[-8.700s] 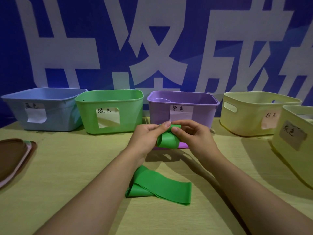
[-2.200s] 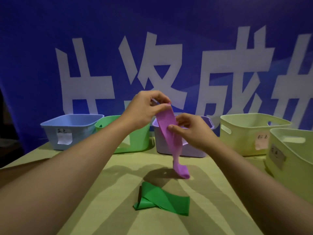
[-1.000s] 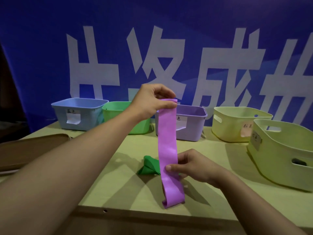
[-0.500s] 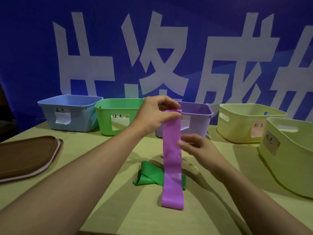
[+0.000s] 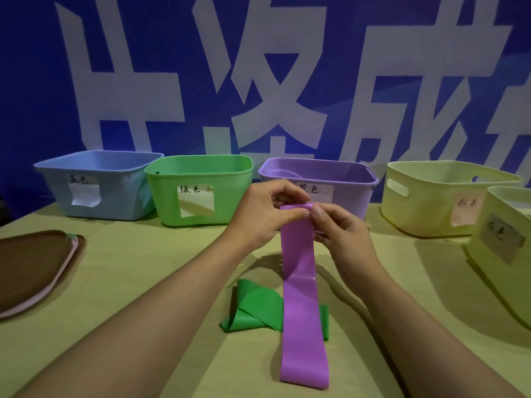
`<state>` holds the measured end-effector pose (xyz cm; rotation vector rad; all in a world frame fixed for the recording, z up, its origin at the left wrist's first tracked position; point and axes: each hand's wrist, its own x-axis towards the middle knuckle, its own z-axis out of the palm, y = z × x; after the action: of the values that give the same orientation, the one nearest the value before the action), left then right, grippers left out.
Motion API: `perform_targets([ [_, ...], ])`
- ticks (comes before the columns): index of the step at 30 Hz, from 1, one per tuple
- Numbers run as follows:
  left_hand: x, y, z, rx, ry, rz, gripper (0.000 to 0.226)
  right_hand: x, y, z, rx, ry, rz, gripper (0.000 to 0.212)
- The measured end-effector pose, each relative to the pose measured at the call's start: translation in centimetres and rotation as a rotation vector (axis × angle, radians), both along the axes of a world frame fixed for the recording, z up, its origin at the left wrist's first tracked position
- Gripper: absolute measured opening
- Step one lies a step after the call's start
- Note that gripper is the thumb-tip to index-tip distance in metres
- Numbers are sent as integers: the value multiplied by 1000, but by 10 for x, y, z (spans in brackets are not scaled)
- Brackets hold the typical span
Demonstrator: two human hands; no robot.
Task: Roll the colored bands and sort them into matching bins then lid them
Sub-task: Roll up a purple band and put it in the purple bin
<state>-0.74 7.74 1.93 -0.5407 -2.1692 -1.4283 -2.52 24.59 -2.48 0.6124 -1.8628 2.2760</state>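
Both hands were up at the top edge of the purple band (image 5: 298,268), the left hand (image 5: 265,215) and the right hand (image 5: 339,237) close together and pinching it where the first curl was forming. The rest of the band hung down and trailed toward the near edge of the tabletop (image 5: 129,282), lying across a loose green band (image 5: 255,307). The purple bin (image 5: 349,196) stood just beyond the hands, between the green bin (image 5: 198,170) and a pale yellow bin (image 5: 425,202), with the blue bin (image 5: 94,182) far left. To roll it well, I judged, the edges had to stay square and the first turn tight, thumbs feeding evenly, or the roll would cone out sideways. Lids (image 5: 31,268) waited at the left.
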Motion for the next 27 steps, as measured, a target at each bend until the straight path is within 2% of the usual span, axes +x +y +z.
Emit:
perform_targets([
  [6, 1, 1, -11, 110, -10, 11, 30, -4, -2, -2, 7, -16, 18, 27],
  [10, -2, 1, -22, 174, -15, 44, 29, -3, -1, -4, 53, -3, 33, 18],
  [19, -4, -3, -32, 219, -113, 16, 36, -1, -2, -6, 96, -11, -61, 19],
  [27, 0, -10, -40, 216, -147, 11, 24, 0, -2, -7, 113, -19, -78, 19],
])
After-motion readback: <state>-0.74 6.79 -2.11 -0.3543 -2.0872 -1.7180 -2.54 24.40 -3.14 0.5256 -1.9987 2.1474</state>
